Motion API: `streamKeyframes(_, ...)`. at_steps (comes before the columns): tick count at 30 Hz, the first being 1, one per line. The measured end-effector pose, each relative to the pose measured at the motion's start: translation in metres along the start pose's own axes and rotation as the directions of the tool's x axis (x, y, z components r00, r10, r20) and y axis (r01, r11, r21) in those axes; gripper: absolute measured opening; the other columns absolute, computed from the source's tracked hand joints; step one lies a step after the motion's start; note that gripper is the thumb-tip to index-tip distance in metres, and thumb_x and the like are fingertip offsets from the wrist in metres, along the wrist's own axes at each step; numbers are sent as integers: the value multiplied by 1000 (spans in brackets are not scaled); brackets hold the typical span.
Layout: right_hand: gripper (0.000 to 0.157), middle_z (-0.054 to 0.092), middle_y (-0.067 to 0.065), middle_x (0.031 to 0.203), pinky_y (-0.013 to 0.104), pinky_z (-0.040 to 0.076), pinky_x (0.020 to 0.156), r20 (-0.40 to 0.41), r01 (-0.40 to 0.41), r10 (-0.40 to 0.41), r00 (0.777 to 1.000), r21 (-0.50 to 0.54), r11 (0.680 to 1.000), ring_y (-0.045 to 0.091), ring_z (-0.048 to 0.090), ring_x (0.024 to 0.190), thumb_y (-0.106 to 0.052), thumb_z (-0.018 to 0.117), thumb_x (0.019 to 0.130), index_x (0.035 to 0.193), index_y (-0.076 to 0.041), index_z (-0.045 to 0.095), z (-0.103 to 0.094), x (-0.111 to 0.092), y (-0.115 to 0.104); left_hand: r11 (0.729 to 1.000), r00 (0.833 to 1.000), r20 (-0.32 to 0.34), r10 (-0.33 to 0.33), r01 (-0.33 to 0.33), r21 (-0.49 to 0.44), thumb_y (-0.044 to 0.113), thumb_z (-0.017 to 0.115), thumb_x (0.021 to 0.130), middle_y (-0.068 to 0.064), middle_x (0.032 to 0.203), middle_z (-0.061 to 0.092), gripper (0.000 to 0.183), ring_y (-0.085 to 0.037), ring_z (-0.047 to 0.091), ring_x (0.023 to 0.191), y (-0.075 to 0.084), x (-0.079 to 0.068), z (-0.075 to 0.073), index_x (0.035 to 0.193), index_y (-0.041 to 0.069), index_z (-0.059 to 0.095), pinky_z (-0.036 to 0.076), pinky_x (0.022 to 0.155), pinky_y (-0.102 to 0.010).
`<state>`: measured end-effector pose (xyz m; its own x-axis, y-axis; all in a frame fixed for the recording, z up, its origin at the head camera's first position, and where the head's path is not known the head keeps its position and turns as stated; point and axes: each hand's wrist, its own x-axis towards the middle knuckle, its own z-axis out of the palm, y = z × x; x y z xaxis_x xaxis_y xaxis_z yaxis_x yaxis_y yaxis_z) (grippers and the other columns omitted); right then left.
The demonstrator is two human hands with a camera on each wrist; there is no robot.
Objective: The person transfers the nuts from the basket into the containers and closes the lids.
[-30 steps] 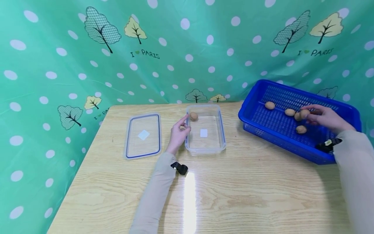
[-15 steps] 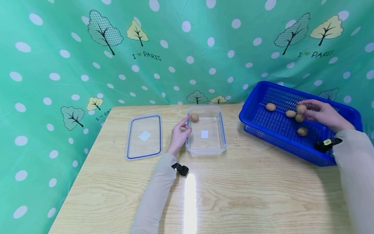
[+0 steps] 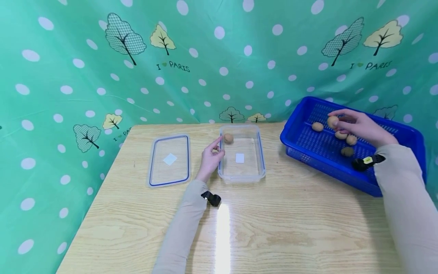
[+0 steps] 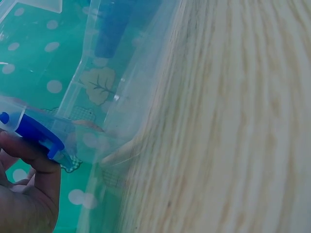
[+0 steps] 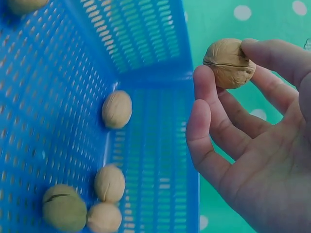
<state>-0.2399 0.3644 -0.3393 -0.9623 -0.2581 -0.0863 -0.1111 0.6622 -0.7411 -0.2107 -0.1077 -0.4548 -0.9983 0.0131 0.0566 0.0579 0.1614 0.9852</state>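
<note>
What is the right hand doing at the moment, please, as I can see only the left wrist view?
Observer: The right hand holds a walnut between its thumb and fingertips.
Operator: Thank you. Could you tell me whether there is anything inside the clear container?
Observer: Yes, the head view shows a single walnut in the far left corner of the clear container.
Operator: And where is the lid, if you would be so kind?
Observer: The lid lies on the table to the left of the container, apart from it.
</note>
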Motion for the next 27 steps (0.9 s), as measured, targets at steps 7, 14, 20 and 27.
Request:
streamKeyframes(7, 46, 56, -5, 118, 18, 48, 76, 5, 28, -28, 1000, 14, 1000, 6, 59, 97, -32, 50, 101, 142, -11, 43, 9, 2, -23, 1000, 1000, -4, 11, -11, 0, -3, 58, 88, -3, 91, 48, 57, -5, 39, 54, 0, 0, 1, 142, 13, 50, 37, 49, -16)
streamKeyframes(14, 44, 56, 3, 123, 18, 46, 80, 28, 118, -120, 992, 56, 991, 16, 58, 99, -30, 50, 101, 140, -10, 47, 28, 11, -48, 999, 999, -4, 33, -33, -8, -2, 57, 90, -2, 90, 48, 54, -5, 38, 52, 1, 0, 1, 142, 10, 49, 36, 48, -16)
streamKeyframes(20, 43, 55, 10, 123, 22, 49, 77, 32, 136, -140, 990, 105, 985, 16, 59, 95, -28, 51, 101, 138, -8, 48, 46, 20, -63, 999, 999, 5, 44, -44, -5, -1, 57, 91, -2, 90, 47, 54, -5, 37, 52, 1, -1, 2, 143, 9, 48, 36, 49, -16)
streamKeyframes(27, 42, 54, 16, 127, 24, 51, 77, 44, 164, -172, 984, 142, 976, 14, 58, 99, -23, 52, 100, 138, -5, 48, 67, 29, -73, 999, 999, 4, 34, -34, -2, 0, 57, 91, -2, 91, 47, 53, -5, 37, 52, 0, -1, 2, 143, 11, 48, 36, 49, -16)
